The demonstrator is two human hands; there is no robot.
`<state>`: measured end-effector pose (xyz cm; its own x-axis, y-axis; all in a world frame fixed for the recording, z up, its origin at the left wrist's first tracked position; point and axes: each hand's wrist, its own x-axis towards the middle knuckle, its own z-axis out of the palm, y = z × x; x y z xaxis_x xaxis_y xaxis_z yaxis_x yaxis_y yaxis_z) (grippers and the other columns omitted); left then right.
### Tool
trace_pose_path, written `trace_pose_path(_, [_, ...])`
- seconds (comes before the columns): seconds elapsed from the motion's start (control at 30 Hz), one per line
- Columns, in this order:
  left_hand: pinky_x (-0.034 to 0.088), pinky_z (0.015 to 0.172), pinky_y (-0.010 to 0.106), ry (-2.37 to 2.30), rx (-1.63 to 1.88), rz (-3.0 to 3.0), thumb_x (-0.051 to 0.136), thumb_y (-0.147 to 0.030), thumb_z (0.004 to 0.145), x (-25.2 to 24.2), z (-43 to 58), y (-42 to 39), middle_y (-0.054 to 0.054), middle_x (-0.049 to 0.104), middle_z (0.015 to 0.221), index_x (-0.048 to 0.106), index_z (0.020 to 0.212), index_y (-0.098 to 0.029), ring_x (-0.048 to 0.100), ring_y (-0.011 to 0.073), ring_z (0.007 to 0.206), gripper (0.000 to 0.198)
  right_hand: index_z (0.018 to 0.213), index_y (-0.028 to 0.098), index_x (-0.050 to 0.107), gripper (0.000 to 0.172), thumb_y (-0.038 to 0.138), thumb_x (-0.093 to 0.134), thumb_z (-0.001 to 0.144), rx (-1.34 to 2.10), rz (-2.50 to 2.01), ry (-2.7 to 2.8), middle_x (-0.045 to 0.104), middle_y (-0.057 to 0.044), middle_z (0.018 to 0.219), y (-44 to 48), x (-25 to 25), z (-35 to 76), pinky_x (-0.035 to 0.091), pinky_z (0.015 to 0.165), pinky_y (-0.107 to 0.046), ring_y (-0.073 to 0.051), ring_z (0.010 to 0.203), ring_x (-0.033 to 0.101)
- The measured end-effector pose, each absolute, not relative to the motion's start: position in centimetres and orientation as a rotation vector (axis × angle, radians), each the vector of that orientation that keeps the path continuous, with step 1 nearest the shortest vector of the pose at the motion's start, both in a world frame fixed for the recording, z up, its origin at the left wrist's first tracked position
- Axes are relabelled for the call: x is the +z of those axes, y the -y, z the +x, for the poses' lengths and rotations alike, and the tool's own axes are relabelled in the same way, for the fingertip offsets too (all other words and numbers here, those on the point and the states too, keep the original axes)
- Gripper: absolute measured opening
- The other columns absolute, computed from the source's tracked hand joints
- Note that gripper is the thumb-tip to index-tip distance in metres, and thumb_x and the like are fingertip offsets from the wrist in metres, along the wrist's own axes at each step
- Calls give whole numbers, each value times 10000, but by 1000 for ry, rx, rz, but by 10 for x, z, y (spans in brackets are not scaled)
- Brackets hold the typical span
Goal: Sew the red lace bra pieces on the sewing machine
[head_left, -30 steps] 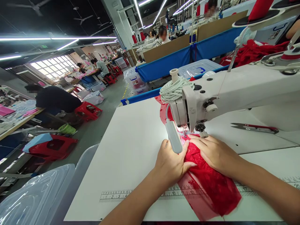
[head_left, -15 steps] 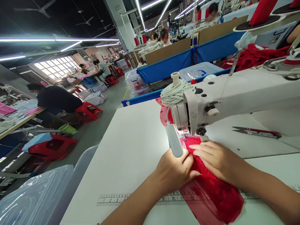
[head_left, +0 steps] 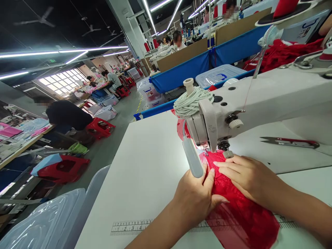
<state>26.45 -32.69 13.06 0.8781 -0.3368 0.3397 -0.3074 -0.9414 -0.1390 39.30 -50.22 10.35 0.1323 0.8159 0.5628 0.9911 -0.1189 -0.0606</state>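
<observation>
Red lacy fabric with a sheer part runs from under the presser foot of a white sewing machine down toward me. On its left edge lies my left hand, fingers stretched toward the needle and thumb spread out over the cloth. My right hand rests flat on the right side of the fabric, its fingertips just in front of the foot. A grey lamp head partly covers my left fingers. More red fabric shows behind the needle.
Thread snips lie on the table under the machine arm. Pale cord is coiled on the machine head. A printed ruler crosses the front. Clear plastic bins stand at left; co-workers sit farther off.
My left fingers and thumb have spread more on the fabric. The view has shifted slightly, and both hands stay close to the presser foot.
</observation>
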Motion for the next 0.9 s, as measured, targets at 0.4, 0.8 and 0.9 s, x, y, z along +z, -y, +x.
trace_pose_path(0.4, [503, 683, 368, -392, -676, -2949, 121, -677, 950, 128, 269, 330, 172, 697, 969, 697, 1101, -93, 644, 263, 842, 834, 952, 145, 668, 344, 3, 373, 845, -612, -1972, 1724, 730, -68, 940, 501, 105, 396, 512, 663, -315, -194, 787, 585])
trace_pose_path(0.8, [501, 819, 416, -342, -627, -2939, 187, -688, 944, 118, 270, 323, 201, 681, 1067, 643, 1252, -89, 629, 291, 949, 813, 884, 134, 679, 335, 6, 372, 852, -643, -1989, 1691, 728, -91, 921, 494, 104, 401, 447, 605, -315, -191, 688, 500])
trace_pose_path(0.9, [506, 830, 432, -330, -627, -2962, 148, -687, 942, 116, 272, 322, 202, 672, 1090, 624, 1279, -93, 622, 306, 987, 832, 922, 132, 683, 349, 7, 366, 850, -600, -2012, 1682, 722, -93, 915, 493, 104, 402, 439, 588, -312, -195, 667, 476])
